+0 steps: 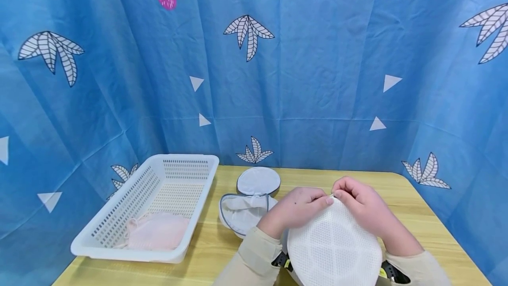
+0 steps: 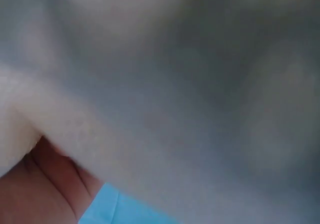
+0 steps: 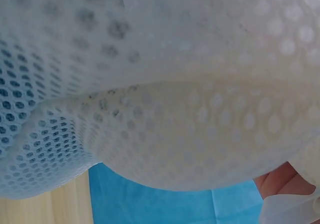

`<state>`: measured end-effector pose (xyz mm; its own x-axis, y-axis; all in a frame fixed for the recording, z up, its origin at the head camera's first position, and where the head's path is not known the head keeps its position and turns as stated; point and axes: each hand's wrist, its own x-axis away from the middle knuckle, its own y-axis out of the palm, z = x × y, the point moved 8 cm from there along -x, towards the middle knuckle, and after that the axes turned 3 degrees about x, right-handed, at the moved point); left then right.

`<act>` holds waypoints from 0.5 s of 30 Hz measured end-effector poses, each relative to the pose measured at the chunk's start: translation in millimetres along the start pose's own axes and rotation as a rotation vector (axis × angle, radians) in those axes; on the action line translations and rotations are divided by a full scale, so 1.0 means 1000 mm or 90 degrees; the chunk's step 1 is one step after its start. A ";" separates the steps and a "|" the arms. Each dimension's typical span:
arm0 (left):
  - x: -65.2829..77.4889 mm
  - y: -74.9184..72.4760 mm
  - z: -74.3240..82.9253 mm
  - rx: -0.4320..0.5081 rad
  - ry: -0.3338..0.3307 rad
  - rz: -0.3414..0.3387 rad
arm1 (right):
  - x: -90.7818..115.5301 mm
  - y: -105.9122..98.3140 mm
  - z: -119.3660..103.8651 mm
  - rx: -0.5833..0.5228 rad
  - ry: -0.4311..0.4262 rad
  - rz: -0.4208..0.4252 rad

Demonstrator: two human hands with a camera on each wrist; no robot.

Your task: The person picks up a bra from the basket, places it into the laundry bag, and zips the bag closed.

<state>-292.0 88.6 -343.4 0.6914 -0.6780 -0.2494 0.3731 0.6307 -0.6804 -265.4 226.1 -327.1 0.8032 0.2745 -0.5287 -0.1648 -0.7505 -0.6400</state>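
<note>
A white mesh bag (image 1: 335, 246) hangs upright in front of me at the right of the head view, its rounded body bulging downward. My left hand (image 1: 297, 208) pinches its top edge from the left. Close beside it, my right hand (image 1: 363, 208) pinches the same edge, thumb against curled fingers. What lies inside the bag cannot be seen. Blurred pale material (image 2: 125, 149) fills most of the left wrist view, with skin in the lower left corner. In the right wrist view the honeycomb mesh (image 3: 165, 129) hides nearly all of the right hand.
A white plastic basket (image 1: 210, 197) stands at the left with pale pink fabric (image 1: 158, 232) in it. Between basket and hands sits a white pouch (image 1: 242, 213) with grey trim, its round lid (image 1: 259, 181) flipped back. A blue curtain (image 1: 309, 78) closes off the wooden table (image 1: 420, 215).
</note>
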 end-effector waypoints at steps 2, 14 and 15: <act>0.000 0.001 -0.001 0.002 -0.007 -0.003 | 0.000 0.001 -0.001 0.003 -0.002 0.000; -0.001 0.008 -0.001 -0.035 0.013 -0.031 | -0.001 0.007 0.000 -0.028 0.000 -0.026; -0.001 0.008 -0.001 -0.038 0.015 -0.031 | -0.001 0.007 0.000 -0.030 -0.002 -0.029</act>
<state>-290.1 94.1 -349.6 0.6588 -0.7160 -0.2309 0.3678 0.5743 -0.7314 -267.1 220.3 -331.3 0.8075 0.3105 -0.5015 -0.1015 -0.7644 -0.6367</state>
